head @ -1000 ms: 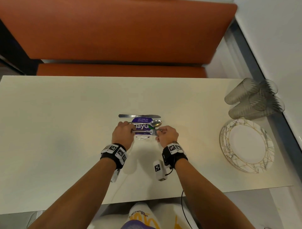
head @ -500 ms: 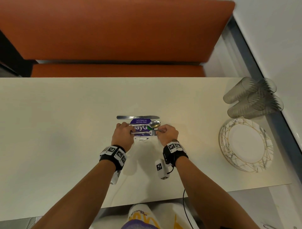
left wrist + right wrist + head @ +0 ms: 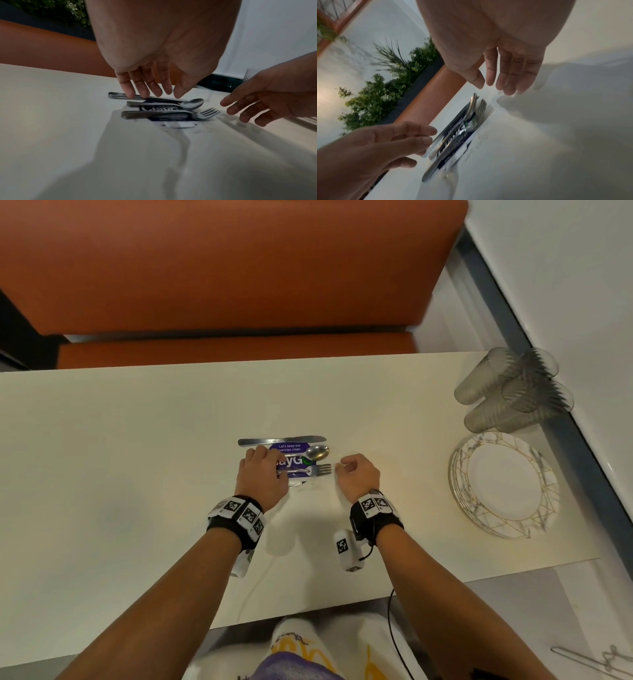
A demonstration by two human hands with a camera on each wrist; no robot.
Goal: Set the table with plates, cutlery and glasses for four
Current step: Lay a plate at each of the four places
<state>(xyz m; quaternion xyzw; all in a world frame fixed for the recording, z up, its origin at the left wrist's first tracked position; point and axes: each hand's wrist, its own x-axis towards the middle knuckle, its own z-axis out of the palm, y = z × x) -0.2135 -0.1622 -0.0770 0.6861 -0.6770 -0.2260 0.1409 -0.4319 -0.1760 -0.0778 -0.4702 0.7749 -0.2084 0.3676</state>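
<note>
Knives [image 3: 281,441], spoons [image 3: 317,453] and forks [image 3: 320,470] lie in three side-by-side bundles on a purple sticker [image 3: 291,447] mid-table. My left hand [image 3: 263,470] hovers over their handles. Its fingers [image 3: 127,92] are straight, and one tip touches the knives [image 3: 118,95]; the spoons [image 3: 192,103] and forks [image 3: 205,113] lie free. My right hand [image 3: 356,474] is just right of the fork tines, relaxed and holding nothing; its fingers [image 3: 508,81] hang above bare table. A stack of marbled plates [image 3: 503,487] and several grey ribbed glasses [image 3: 513,388] stand at the right end.
The cream table [image 3: 137,474] runs from an orange bench [image 3: 222,268] at its far side to the near edge by my lap. A white wall [image 3: 582,285] borders the right side behind the glasses.
My right hand has let go of the forks and drawn back to the right. My left hand has opened and reached up over the handles to the knives.
</note>
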